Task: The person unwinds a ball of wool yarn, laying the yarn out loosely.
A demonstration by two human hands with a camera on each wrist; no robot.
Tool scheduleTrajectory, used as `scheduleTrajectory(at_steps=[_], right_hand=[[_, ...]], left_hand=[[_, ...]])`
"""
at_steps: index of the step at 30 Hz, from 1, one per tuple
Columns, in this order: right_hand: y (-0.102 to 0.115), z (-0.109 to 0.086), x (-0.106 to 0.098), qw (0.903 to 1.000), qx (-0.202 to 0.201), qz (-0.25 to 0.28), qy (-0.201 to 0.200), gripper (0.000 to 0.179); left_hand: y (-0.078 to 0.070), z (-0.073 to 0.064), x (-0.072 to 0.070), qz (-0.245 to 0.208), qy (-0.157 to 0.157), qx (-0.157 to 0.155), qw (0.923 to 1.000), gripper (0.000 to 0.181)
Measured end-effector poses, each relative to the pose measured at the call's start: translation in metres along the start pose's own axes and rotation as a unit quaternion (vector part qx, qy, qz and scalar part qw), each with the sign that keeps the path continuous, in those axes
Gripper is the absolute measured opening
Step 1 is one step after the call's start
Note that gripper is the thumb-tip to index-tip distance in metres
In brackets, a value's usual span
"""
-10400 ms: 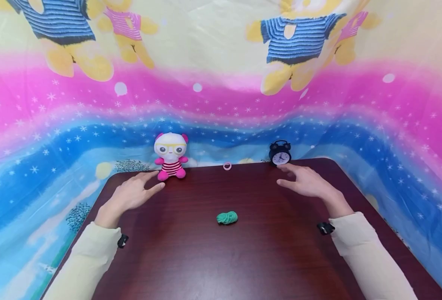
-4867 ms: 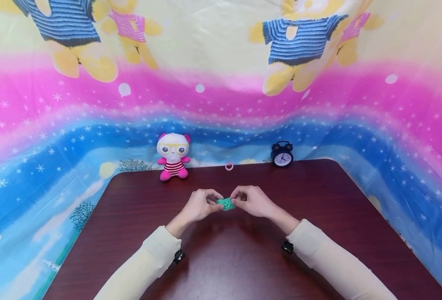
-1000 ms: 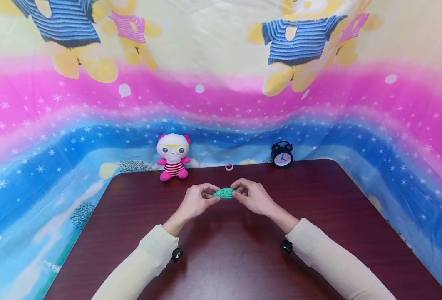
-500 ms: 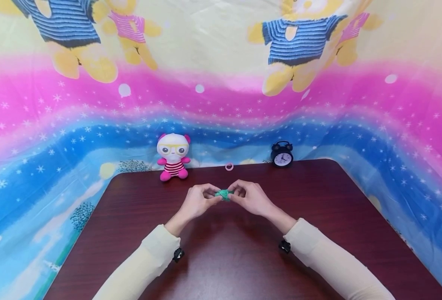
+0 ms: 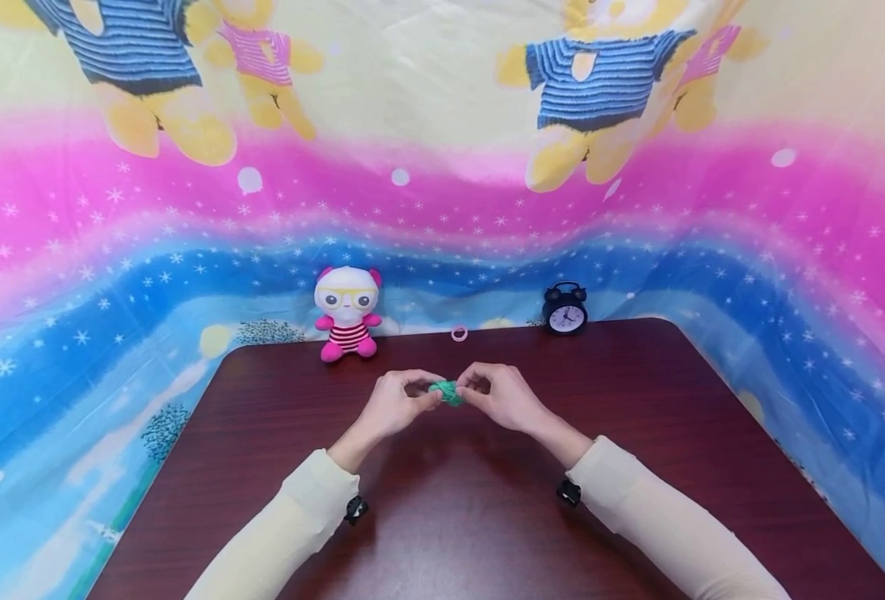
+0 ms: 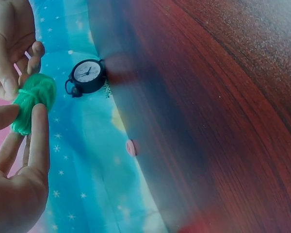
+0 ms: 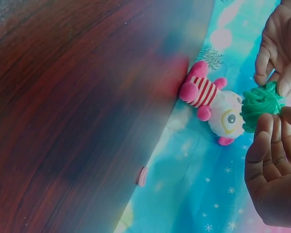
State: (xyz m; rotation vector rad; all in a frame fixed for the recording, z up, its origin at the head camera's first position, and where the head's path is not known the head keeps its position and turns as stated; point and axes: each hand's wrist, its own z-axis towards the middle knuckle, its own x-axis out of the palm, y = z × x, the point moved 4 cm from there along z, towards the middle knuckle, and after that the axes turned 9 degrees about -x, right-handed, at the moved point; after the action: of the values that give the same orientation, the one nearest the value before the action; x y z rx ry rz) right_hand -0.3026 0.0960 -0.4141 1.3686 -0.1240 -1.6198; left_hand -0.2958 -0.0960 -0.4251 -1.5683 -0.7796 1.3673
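Observation:
A small bundle of green yarn (image 5: pixel 448 392) is held up over the dark table (image 5: pixel 442 517), between both hands. The left hand (image 5: pixel 393 406) holds its left end between thumb and fingers; in the left wrist view the fingers lie along the wound yarn (image 6: pixel 36 94). From the other side, the right hand (image 5: pixel 508 398) pinches the right end with thumb and fingertips. The right wrist view shows the looped strands of the yarn (image 7: pixel 259 108) between the two hands. Part of the bundle is hidden behind the fingers.
At the table's back edge sit a pink-and-white panda plush (image 5: pixel 347 315) on the left and a black alarm clock (image 5: pixel 565 308) on the right. A small pink ring (image 5: pixel 459 333) stands between them. A printed cloth (image 5: pixel 442 208) hangs behind and along the sides.
Earliest, the yarn lay on the table with both hands apart; later both hands took and raised it. Over the last second the bundle has turned between the fingers, and the right fingers have shifted slightly.

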Motion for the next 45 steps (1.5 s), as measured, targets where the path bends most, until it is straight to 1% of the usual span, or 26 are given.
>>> scheduleTrajectory(at_steps=[2, 5, 11, 14, 17, 20, 25, 30, 33, 40, 45], right_hand=[[0.000, -0.001, 0.000, 1.0000, -0.003, 0.003, 0.004, 0.005], [-0.001, -0.002, 0.001, 0.9998, -0.013, 0.003, 0.014, 0.004], [-0.004, -0.005, 0.002, 0.9991, -0.022, 0.009, 0.036, 0.005], [-0.007, -0.007, 0.001, 0.9989, -0.021, 0.006, 0.043, 0.008], [-0.011, -0.008, 0.000, 0.9990, -0.017, -0.002, 0.041, 0.007], [-0.015, -0.008, -0.002, 0.9994, -0.009, -0.007, 0.032, 0.005], [-0.020, -0.007, -0.005, 0.9997, 0.003, -0.009, 0.023, 0.005], [-0.023, -0.006, -0.008, 0.9999, 0.008, -0.002, 0.013, 0.007], [-0.024, -0.005, -0.011, 0.9999, 0.014, 0.004, 0.008, 0.006], [-0.021, -0.003, -0.017, 0.9996, 0.023, 0.019, -0.002, 0.004], [-0.019, -0.002, -0.021, 0.9991, 0.026, 0.030, -0.016, 0.004]], left_hand=[[0.001, 0.000, -0.001, -0.014, -0.004, -0.005, 0.9999, 0.017], [0.001, 0.000, -0.003, -0.032, -0.006, -0.015, 0.9994, 0.015], [0.001, -0.001, -0.007, -0.045, -0.021, -0.036, 0.9981, 0.017], [0.001, -0.001, -0.010, -0.065, -0.025, -0.032, 0.9971, 0.019], [0.001, -0.001, -0.011, -0.085, -0.018, -0.027, 0.9958, 0.021], [0.001, 0.000, -0.011, -0.094, -0.001, -0.026, 0.9953, 0.023], [0.001, -0.002, -0.010, -0.085, 0.037, -0.012, 0.9956, 0.026], [-0.001, -0.005, -0.009, -0.067, 0.066, 0.010, 0.9955, 0.023], [0.000, -0.005, -0.009, -0.058, 0.077, 0.015, 0.9952, 0.021], [0.002, -0.007, -0.008, -0.038, 0.096, 0.004, 0.9947, 0.019], [0.000, -0.007, -0.008, -0.003, 0.097, 0.018, 0.9951, 0.022]])
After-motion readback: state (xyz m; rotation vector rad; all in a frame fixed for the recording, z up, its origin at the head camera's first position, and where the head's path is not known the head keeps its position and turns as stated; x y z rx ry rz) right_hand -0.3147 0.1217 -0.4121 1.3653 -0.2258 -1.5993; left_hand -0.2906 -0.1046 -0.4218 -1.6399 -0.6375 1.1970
